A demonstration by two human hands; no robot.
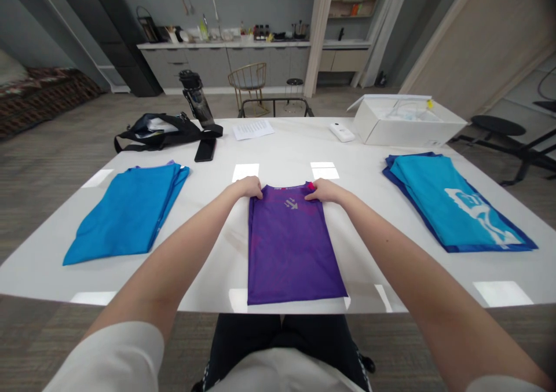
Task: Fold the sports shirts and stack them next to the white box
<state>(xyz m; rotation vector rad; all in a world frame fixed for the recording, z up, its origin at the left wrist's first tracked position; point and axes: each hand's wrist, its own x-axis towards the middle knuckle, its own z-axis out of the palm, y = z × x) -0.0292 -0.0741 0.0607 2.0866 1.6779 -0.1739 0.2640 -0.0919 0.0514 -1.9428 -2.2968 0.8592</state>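
Left hand (251, 187) and right hand (325, 190) apart, each pinching one shoulder of purple shirt (293, 247) (folded, flat on white table (291, 149)); blue garments (125, 212) lie left of it.

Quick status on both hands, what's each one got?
Left hand: closed, holding the folded purple shirt at its far left corner.
Right hand: closed, thumb on top, holding the same shirt at its far right corner.
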